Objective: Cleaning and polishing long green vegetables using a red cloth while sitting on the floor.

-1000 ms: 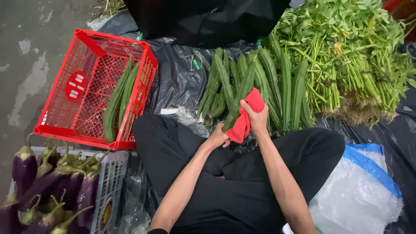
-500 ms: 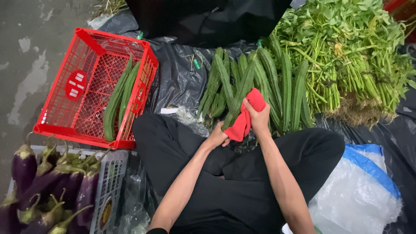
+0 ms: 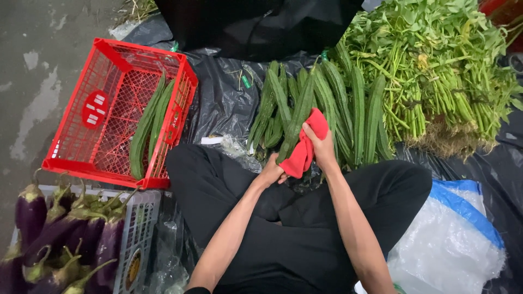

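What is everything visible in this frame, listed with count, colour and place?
ridged gourd in hand: one, green, held at its near end.
red cloth: one, wrapped around that gourd.
gourd pile: many, green, on the black sheet.
leafy greens: large heap, green, upper right.
red crate: one, left, holding two green gourds.
eggplants: several, purple, grey crate bottom left.
plastic bag: one, white and blue, lower right.
left hand: grips the gourd's end.
right hand: presses the cloth.
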